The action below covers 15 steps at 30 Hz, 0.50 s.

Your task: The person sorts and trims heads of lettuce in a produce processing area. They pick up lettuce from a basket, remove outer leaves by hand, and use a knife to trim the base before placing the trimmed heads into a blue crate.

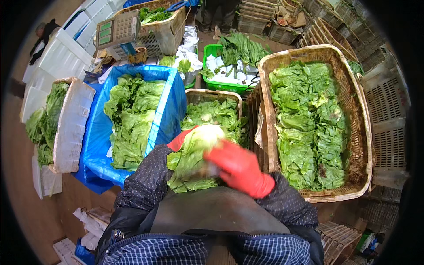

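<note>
A head of lettuce is held over my lap, its pale base pointing away from me. My left hand, in a red glove, is shut on it from the left and mostly hidden beneath the leaves. On the right side of the same head, my right hand, also red-gloved, is blurred; its fingers are at the leaves, and whether they grip cannot be told. Just beyond both hands, more lettuce lies in a small plastic crate.
At left stands a crate lined with blue plastic, holding lettuce, beside a foam box. A large dirty crate of lettuce is at right. Farther off are a green basket, a digital scale and a person's legs.
</note>
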Motion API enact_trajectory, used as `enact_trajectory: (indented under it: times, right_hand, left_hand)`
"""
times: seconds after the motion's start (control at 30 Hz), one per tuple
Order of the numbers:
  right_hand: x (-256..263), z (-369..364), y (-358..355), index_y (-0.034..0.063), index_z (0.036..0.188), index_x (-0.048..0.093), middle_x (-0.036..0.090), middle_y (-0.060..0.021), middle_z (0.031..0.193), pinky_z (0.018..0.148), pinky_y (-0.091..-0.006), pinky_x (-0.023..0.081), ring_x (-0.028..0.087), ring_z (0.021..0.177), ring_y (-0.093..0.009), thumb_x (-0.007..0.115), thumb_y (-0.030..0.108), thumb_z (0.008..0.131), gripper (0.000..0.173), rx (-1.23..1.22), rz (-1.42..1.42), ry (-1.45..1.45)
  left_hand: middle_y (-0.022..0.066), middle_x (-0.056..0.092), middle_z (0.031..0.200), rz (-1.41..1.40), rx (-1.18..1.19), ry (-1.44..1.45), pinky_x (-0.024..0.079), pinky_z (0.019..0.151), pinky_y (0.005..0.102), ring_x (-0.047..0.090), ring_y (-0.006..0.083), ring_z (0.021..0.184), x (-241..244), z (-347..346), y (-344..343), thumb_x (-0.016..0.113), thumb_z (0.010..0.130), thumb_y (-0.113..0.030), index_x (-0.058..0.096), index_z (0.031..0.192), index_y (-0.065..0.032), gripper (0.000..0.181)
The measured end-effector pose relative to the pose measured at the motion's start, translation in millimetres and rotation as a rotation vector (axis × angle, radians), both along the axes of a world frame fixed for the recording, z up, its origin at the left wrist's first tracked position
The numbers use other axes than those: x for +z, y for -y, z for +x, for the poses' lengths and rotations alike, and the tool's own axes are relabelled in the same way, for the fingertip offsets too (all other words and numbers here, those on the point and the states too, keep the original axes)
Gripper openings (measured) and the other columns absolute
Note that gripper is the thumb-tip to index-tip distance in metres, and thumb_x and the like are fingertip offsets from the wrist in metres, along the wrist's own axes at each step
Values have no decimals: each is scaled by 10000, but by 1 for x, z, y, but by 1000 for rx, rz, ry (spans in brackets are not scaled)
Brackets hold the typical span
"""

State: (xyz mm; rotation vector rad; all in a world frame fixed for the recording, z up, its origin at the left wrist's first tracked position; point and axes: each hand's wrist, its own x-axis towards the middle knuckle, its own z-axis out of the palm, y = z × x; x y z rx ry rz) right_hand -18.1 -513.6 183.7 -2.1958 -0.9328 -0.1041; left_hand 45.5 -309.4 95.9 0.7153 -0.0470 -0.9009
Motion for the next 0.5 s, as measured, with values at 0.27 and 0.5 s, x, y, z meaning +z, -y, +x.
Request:
enact_trajectory:
  times: [0.27, 0.5]
  right_hand:
    - [-55, -1, 73, 115, 1159, 584, 449, -133, 1316, 913, -323, 439, 498, 1144, -253, 668, -13, 638, 543, -500, 102, -230]
    - [-161, 20, 94, 64, 1342, 344, 432, -110, 1319, 914, -368, 445, 493, 1117, -237, 521, 308, 901, 534, -58, 1198, -1104]
  left_hand:
    - [123, 562, 1149, -116, 346, -207, 471, 865, 382, 567, 234, 1001, 36, -1, -2, 343, 952, -363, 459, 1249, -41, 453]
    - [112, 577, 1099, 154, 226, 1362, 451, 897, 356, 525, 221, 1069, -15, 45, -15, 473, 918, -262, 437, 1259, 27, 449]
